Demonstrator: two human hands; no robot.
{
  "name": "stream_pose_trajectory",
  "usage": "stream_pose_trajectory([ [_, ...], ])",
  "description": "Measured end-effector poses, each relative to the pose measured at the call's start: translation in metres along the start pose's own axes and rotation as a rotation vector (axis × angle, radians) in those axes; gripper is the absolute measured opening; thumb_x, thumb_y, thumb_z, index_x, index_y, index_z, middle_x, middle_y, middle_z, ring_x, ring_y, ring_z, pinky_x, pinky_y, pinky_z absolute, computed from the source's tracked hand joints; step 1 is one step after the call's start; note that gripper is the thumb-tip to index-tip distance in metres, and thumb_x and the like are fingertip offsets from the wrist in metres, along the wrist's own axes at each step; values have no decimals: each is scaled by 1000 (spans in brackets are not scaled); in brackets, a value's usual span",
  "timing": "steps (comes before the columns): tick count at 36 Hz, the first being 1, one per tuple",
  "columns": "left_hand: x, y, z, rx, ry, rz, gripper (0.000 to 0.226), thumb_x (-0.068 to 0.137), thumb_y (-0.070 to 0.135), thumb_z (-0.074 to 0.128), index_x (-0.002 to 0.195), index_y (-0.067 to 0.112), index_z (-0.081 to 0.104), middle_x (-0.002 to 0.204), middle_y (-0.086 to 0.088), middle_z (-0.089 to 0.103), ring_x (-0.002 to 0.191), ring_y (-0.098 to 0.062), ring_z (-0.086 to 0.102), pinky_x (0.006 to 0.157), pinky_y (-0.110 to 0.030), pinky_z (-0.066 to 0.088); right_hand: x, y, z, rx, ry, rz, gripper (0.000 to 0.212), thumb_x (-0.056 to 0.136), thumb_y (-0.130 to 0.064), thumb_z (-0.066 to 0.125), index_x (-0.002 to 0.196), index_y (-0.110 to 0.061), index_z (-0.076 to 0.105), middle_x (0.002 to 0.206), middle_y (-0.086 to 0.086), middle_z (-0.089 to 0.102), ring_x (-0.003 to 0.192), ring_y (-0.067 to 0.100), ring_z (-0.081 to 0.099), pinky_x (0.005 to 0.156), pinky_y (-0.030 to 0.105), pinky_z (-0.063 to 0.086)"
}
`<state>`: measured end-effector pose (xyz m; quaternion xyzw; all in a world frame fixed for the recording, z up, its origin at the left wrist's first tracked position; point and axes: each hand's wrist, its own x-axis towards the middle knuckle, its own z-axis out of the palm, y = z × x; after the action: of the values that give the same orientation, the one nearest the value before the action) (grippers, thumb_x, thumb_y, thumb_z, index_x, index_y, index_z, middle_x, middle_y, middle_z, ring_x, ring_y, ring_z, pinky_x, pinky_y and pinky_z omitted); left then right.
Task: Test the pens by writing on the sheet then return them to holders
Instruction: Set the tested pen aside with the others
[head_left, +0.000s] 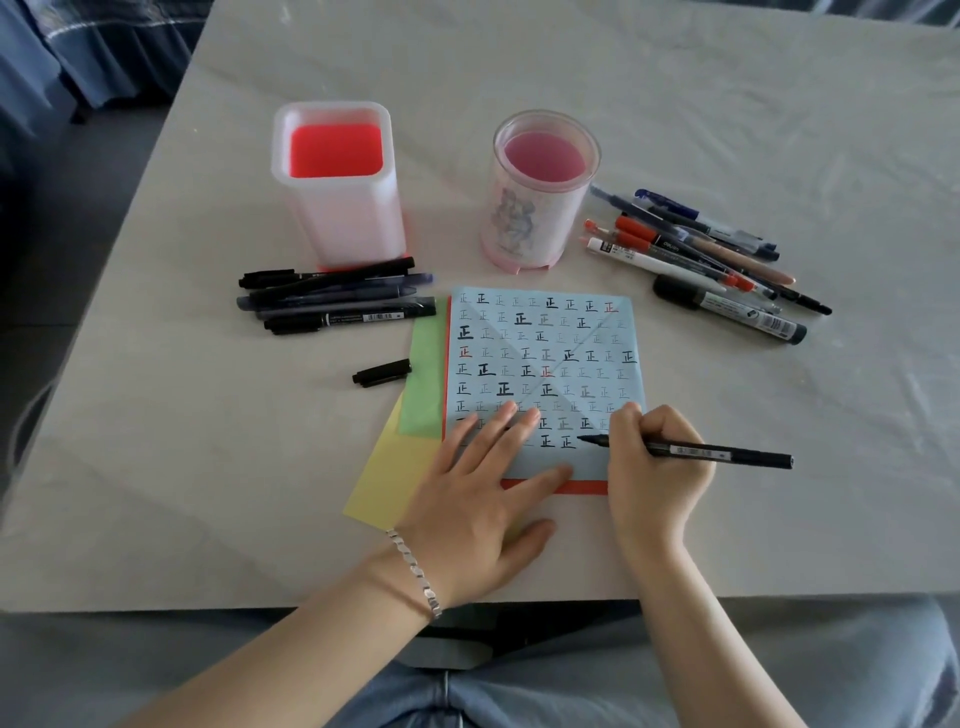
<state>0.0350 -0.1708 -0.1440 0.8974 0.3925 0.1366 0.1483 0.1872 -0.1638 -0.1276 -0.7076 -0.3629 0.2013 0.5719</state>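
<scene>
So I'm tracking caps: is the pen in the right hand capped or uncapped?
Uncapped: the pen shows a bare tip over the sheet, and a loose cap lies left.

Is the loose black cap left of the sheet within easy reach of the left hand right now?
Probably yes. The left hand lies flat on the blue sheet, holding nothing, and the cap lies just ahead and to its left on bare table, nothing between.

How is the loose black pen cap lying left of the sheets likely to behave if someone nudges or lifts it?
The black pen cap is small and hollow-looking, so probably very light. It lies on its side, round-bodied, so a nudge may roll it across the smooth table, unless a clip stops it.
</scene>
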Motion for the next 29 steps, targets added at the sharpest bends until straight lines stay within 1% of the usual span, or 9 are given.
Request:
stream_pose_trajectory([
  [4,0,-1,-1,-60,28,4,36,90,42,41,117,28,61,140,-13,45,134,-27,33,107,-45,21,0,-1,0,36,-2,23,46,86,-4,57,48,-15,33,38,-10,38,41,2,33,44,11,27],
  [8,3,-14,-12,-61,184,-20,30,88,29,44,115,22,54,131,-9,54,127,-21,41,105,-43,26,0,-4,0,55,-10,34,43,87,-6,57,50,-14,37,39,-12,42,40,1,36,45,10,28],
  [13,5,-50,-41,87,355,-314,34,81,20,48,109,10,63,113,-7,64,102,-20,45,85,-36,33,0,-5,1,58,-23,80,42,87,-11,58,50,-15,38,41,-7,41,41,5,34,43,14,29],
  [17,3,-75,-48,164,341,-447,37,64,7,81,99,5,68,96,-10,66,89,-23,38,71,-44,46,-1,-6,1,50,-40,114,39,87,-11,59,52,-12,42,40,-11,44,40,3,37,44,12,30],
  [20,3,-80,-53,144,300,-437,27,59,6,85,81,8,69,78,-7,63,81,-23,41,63,-42,46,0,-7,1,27,-43,115,39,87,-10,58,51,-12,42,40,-14,46,41,1,40,44,10,31],
  [22,5,-78,-54,127,284,-450,24,59,5,84,76,8,67,75,-7,62,78,-29,51,63,-41,45,0,-8,1,25,-40,116,39,87,-9,58,52,-12,42,40,-15,46,42,1,41,45,9,31],
  [25,11,-62,-59,-104,303,-547,17,72,3,75,82,8,63,80,-2,61,77,-29,57,70,-31,41,0,-12,1,61,-46,122,35,85,-9,61,54,-12,46,42,-13,49,42,2,42,45,9,31],
  [27,16,-47,-65,-396,320,-673,13,81,8,67,87,15,58,81,12,58,74,-6,55,67,-8,37,1,-20,1,130,-73,158,29,84,-10,62,57,-12,52,43,-10,52,42,3,44,46,10,35],
  [29,21,-34,-71,-653,316,-712,15,82,9,67,84,19,56,81,15,60,69,4,56,64,-2,39,2,-32,1,227,-125,217,23,86,-11,60,63,-13,60,48,-6,61,44,4,52,50,13,43],
])
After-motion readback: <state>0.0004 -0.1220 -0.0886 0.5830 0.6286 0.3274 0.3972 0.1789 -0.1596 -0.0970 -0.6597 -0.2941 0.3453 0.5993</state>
